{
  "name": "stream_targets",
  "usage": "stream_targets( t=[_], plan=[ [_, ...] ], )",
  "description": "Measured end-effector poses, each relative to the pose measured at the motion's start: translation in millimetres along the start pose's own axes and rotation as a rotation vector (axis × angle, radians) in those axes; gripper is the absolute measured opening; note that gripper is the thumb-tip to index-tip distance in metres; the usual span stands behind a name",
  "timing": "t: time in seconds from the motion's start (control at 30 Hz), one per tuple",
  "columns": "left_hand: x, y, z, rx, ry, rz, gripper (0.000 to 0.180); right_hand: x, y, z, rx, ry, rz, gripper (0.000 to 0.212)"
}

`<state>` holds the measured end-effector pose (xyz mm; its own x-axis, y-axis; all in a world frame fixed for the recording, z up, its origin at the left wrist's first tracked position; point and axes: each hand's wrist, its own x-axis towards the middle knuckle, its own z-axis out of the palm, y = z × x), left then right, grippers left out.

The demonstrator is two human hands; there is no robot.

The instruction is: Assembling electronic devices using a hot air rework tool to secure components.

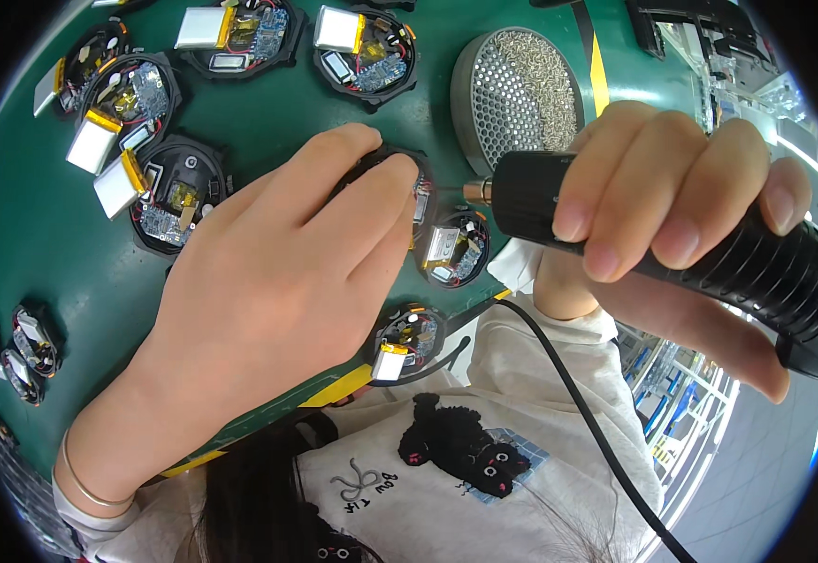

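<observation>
My left hand (282, 258) lies over a round black housing (421, 202) on the green mat, fingers curled round its rim and hiding most of it. A bit of circuit board and wiring shows at its right edge. In my right hand (676, 183) is a black electric screwdriver (529, 195), fingers wrapped round the grip. Its metal nose points left at that housing; the thin bit is faint, and I cannot tell whether it touches. A smaller open housing (456, 249) with a battery and board sits just right of my left fingers.
Several open housings with boards and white battery packs, such as one housing (366, 58), stand at the back and left. A round screw tray (521, 98) holds many small screws. Smaller assemblies (29, 347) lie far left. Another unit (407, 342) rests near the front edge. A black cable (587, 413) hangs at right.
</observation>
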<state>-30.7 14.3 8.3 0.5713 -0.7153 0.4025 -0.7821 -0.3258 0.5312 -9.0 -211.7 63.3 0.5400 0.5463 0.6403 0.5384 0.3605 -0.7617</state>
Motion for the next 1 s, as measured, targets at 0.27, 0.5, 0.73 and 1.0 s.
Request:
stream_targets(
  t=[0.27,0.5,0.73,1.0],
  plan=[
    [0.0,-0.6,-2.3,0.004,-0.02,0.029,0.045,2.5,1.5,5.8,-0.027,-0.026,-0.011,0.084],
    [0.2,1.5,-4.3,-0.023,-0.025,0.012,0.045,2.1,3.7,12.2,-0.013,0.022,-0.027,0.081],
    [-4.3,2.5,-4.1,-0.066,-0.027,-0.022,0.047,7.9,7.9,21.1,-0.025,-0.07,-0.005,0.075],
    [-6.6,-3.0,-1.9,0.084,0.022,0.055,0.042,2.7,13.9,2.2,0.033,-0.066,-0.024,0.079]
  ],
)
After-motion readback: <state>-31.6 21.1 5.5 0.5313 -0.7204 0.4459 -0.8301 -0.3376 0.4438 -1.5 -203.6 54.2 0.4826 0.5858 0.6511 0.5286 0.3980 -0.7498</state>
